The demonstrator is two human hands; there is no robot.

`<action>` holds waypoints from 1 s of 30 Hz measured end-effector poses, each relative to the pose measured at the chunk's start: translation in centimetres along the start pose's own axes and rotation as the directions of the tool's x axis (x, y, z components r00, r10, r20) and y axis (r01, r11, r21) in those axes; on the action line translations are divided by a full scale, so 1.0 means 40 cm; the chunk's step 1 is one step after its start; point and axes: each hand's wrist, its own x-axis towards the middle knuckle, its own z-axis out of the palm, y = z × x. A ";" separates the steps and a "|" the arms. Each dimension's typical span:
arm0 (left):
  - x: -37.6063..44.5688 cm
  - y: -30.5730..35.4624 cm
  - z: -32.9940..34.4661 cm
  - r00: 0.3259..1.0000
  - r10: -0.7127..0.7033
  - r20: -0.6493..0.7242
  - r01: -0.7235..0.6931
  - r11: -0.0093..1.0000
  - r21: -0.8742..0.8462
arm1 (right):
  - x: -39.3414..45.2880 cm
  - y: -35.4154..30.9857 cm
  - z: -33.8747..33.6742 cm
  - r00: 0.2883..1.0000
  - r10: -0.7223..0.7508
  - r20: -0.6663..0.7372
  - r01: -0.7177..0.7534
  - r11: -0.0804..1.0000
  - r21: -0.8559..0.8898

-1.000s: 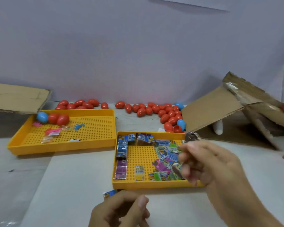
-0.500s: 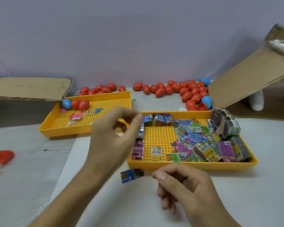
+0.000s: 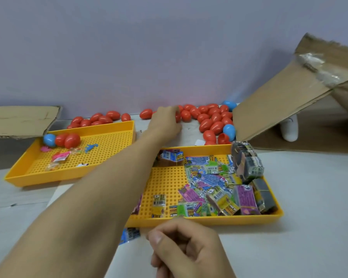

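— Largest first, across the pale bench (image 3: 309, 217)?
— Big brown cardboard box (image 3: 279, 105) lying open at far right. Then two yellow perforated plastic trays: near tray (image 3: 209, 221) strewn with printed packets, far tray (image 3: 38, 178) off to the left.
— And the glossy red plastic eggs (image 3: 211, 121)?
— Strewn in a band along the back of the bench by the wall, behind both trays, thickest just beside the box flap. Smooth, shiny, egg-shaped; a couple of blue plastic eggs (image 3: 229, 131) mixed in.
— Pointing which way?
— Lying on their sides. Long axes mixed, many in the thick clump slanting from near left to far right.
— Hands?
— Well apart. Left hand (image 3: 165, 122) stretched out past the near tray, fingers bent onto one red egg (image 3: 178, 118) mid-band; gripping or only touching, cannot tell. Mostly hidden, so axis unclear. Right hand (image 3: 187, 247) close in, in front of the near tray, curled like a loose fist; anything inside, cannot tell.
— Smallest?
— Small blue printed packet (image 3: 130, 235), flat on the bench just left of the right hand.
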 end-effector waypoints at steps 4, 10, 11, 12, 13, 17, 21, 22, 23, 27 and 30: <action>0.009 -0.017 0.014 0.993 -0.003 -0.120 -0.005 0.998 -0.067 | -0.001 -0.004 0.000 1.000 -0.013 0.001 0.013 1.000 -0.015; -0.084 0.019 -0.081 0.986 -0.030 -0.166 -0.055 0.874 -0.482 | 0.002 -0.002 -0.008 0.998 -0.069 0.011 0.069 0.998 -0.015; -0.129 0.029 -0.110 0.988 -0.023 -0.151 -0.070 0.810 -0.583 | 0.003 -0.003 -0.008 0.997 -0.072 0.014 0.072 0.997 -0.005; -0.181 0.036 -0.140 0.991 -0.011 -0.132 -0.080 0.745 -0.663 | 0.004 -0.005 -0.009 0.997 -0.074 0.014 0.074 0.997 0.007; -0.238 0.042 -0.168 0.993 0.002 -0.116 -0.086 0.684 -0.724 | 0.004 -0.006 -0.008 0.997 -0.075 0.013 0.075 0.997 0.017; -0.472 0.037 -0.238 0.992 -0.045 -0.114 -0.073 0.529 -0.846 | 0.004 -0.010 -0.003 0.993 -0.113 -0.019 0.114 0.989 0.094; -0.640 0.011 -0.227 0.982 -0.155 -0.103 -0.025 0.439 -0.898 | 0.009 -0.013 -0.009 0.989 -0.145 -0.028 0.147 0.965 0.217; -0.666 0.010 -0.219 0.981 -0.169 -0.096 -0.017 0.415 -0.910 | 0.009 -0.012 -0.010 0.988 -0.150 -0.025 0.151 0.962 0.227; -0.684 0.010 -0.214 0.979 -0.185 -0.087 -0.007 0.397 -0.918 | 0.008 -0.010 -0.012 0.988 -0.154 -0.025 0.156 0.962 0.225; -0.709 0.002 -0.219 0.981 -0.163 -0.110 -0.032 0.420 -0.907 | -0.006 0.001 -0.024 0.985 -0.170 -0.012 0.170 0.971 0.166; -0.709 -0.005 -0.226 0.989 -0.129 -0.074 -0.017 0.393 -0.919 | -0.018 0.001 -0.024 0.979 -0.202 -0.007 0.202 0.978 0.060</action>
